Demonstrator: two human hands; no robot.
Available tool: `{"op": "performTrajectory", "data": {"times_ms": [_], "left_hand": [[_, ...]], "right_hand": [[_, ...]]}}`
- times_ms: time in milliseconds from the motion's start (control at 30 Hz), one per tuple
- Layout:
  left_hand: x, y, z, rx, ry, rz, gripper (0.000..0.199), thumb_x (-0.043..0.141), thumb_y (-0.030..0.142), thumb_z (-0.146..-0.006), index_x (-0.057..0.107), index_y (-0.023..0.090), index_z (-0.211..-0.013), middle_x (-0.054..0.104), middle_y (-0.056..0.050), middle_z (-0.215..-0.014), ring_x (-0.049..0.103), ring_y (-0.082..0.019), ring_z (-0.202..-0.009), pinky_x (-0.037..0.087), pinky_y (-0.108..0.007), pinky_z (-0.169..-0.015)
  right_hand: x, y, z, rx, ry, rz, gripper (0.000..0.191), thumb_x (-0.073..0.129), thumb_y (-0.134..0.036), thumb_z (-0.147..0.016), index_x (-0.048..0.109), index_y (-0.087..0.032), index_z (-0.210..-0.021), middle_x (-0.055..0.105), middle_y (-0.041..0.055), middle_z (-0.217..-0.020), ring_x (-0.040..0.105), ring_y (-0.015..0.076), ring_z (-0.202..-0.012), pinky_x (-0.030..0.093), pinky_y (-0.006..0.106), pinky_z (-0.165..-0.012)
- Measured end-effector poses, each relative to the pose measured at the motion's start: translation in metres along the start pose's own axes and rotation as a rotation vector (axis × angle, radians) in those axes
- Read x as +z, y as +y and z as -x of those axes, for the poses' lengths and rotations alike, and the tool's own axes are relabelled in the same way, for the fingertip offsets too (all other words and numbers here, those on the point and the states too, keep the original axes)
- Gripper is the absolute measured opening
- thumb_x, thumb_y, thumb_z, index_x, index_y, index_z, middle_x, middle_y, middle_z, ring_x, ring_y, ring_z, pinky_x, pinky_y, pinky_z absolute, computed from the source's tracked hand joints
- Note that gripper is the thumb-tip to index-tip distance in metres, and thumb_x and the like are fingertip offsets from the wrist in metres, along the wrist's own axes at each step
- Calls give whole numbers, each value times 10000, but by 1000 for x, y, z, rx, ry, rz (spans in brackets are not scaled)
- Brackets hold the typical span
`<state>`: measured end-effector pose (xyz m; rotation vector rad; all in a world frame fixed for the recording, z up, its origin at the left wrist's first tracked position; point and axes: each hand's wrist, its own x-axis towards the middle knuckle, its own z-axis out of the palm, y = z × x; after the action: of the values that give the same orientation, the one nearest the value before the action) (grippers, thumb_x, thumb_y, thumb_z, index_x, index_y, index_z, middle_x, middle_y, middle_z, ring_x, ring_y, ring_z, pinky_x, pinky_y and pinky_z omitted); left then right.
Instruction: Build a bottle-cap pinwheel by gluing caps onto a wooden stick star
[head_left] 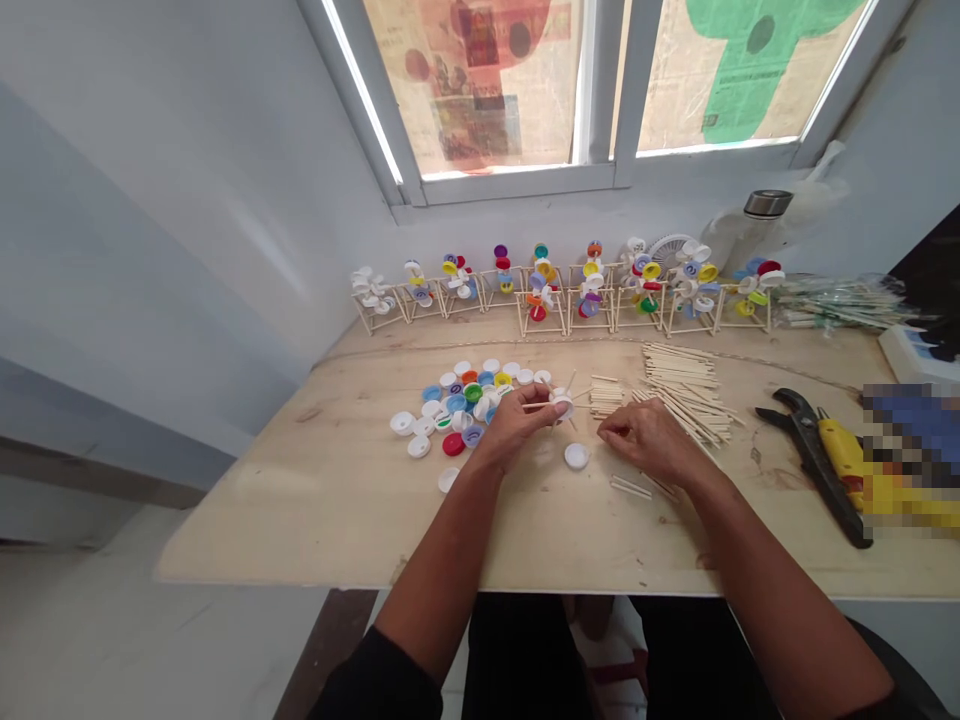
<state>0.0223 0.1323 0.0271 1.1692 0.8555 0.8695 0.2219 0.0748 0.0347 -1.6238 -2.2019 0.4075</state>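
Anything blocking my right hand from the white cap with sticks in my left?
Nothing visible stands between the right hand and that cap with sticks; a loose white cap lies nearer you, off the direct line.

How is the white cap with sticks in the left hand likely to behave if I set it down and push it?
The white cap looks like thin plastic, so probably light. Its sticks jut out several ways, so it likely won't roll smoothly. They look slim and straight: probably stiff, though perhaps easily snapped.

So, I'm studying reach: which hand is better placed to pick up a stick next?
Probably the right hand: it's beside the stick pile, while the left hand holds a spoked white cap.
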Motion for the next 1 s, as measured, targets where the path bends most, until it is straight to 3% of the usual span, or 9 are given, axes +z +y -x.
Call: {"op": "performTrajectory", "data": {"times_ms": [400, 733, 833, 1000], "left_hand": [[-2, 0, 1, 22, -57, -34, 318, 792, 327, -568, 574, 164, -733, 590, 10, -720, 584, -118, -697, 440, -262, -729], [-2, 1, 1, 19, -59, -9, 330, 796, 329, -550, 577, 162, -732, 594, 20, -709, 583, -113, -676, 443, -278, -740], [-1, 1, 0, 22, -58, 3, 331, 797, 327, -550, 567, 160, -719, 578, 26, -695, 577, -109, -668, 448, -277, -738], [-2, 0, 0, 28, -62, 30, 342, 805, 305, -542, 565, 156, -735, 559, 31, -691, 567, -103, -662, 463, -286, -742]], "right_hand": [[-5, 1, 2, -18, -98, -68, 173, 523, -188, -753, 685, -172, -694, 681, 7, -665, 555, 106, -584, 373, 217, -603], [-5, 0, 0, -13, -101, -63, 156, 549, -218, -759, 685, -169, -700, 645, -6, -604, 531, 96, -549, 344, 206, -557], [-13, -7, 2, -32, -99, -22, 160, 540, -229, -774, 677, -180, -707, 652, -3, -630, 539, 104, -576, 349, 219, -596], [-25, -20, 8, -77, -202, 172, 179, 509, -165, -767, 628, -197, -637, 649, -3, -625, 537, 118, -603, 313, 267, -680]]}}
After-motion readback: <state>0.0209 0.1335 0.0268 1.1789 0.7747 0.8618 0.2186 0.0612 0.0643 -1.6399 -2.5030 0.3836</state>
